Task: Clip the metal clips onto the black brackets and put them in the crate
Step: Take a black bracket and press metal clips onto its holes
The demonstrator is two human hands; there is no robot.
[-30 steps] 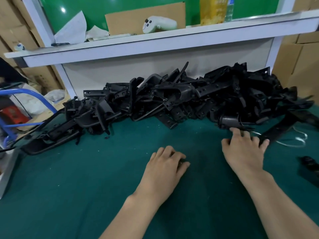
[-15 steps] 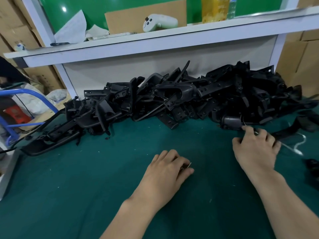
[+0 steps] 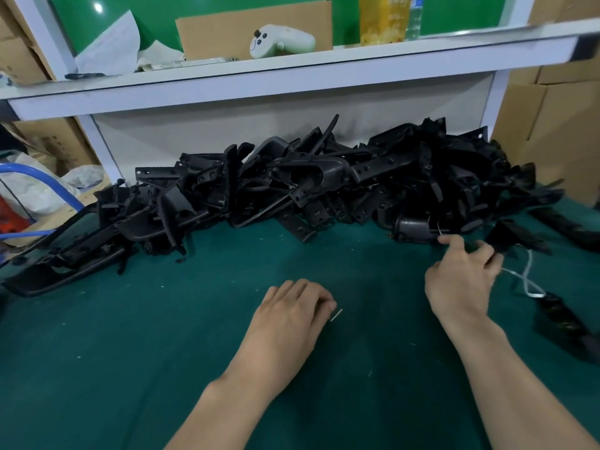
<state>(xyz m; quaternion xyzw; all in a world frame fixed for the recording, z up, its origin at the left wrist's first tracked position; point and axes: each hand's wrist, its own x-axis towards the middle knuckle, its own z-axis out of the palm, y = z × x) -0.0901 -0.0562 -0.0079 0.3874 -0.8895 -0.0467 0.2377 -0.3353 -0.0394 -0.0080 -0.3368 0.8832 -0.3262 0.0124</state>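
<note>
- The left hand (image 3: 292, 315) lies knuckles-up on the green bench (image 3: 146, 368). Its fingers are curled under and pinch a metal clip (image 3: 336, 315), of which only a thin bright sliver shows past the fingertips.
- The right hand (image 3: 461, 277) is just right of the left hand and further forward. Its fingers are curled round a black bracket (image 3: 510, 234) that sticks out up and to the right of the knuckles. The view is blurred here, so the exact grip is unclear.
- The pile of black brackets (image 3: 324, 183) stretches across the bench beyond both hands, and its near edge meets the right hand's fingertips.
- A white cord (image 3: 529, 277) loops on the bench just right of the right hand, with a loose black part (image 3: 565, 323) beside it.
- A white controller (image 3: 281, 43) sits on the shelf (image 3: 292, 71) above the pile.
</note>
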